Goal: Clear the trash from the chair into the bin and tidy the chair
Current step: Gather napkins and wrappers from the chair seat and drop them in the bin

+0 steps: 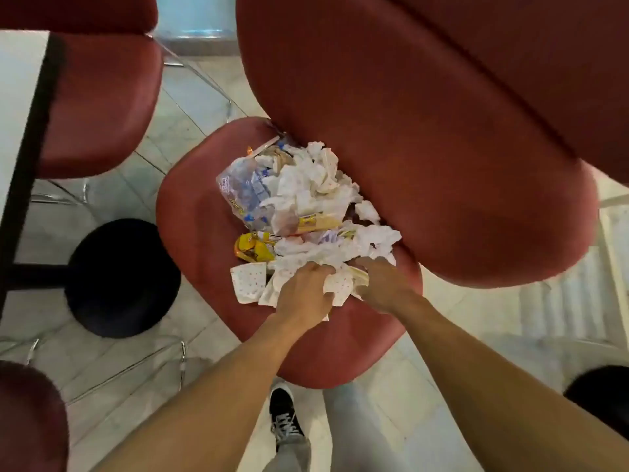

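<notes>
- Task is only just starting, by my read: the trash [306, 212] is still lying in one big pile on the chair [204, 212] seat, nothing looking cleared yet.
- I'm working both hands into the near edge of the pile.
- Left hand [304, 294] is curling its grip around crumpled napkins [337, 287]; fingers are closing on the paper.
- Right hand [377, 284] is digging under the napkins just beside the left; its fingertips are hidden in the paper, so I'm calling that grip cannot tell.
- Pile is mixing white tissues, a clear plastic bag [238, 189], a yellow wrapper [253, 248] and a dotted paper cup [248, 281] at the near left edge.
- Containers: the plastic bag is lying crumpled, seemingly holding small bluish scraps; the cup is lying flattened, nothing showing inside.
- Bin: not seeing one for certain. A black round thing [124, 277] is sitting on the floor left of the chair, near the bench [17, 131] post; it may be the bench base.
- Left to do: lifting all the trash, binning it, tidying the seat.
</notes>
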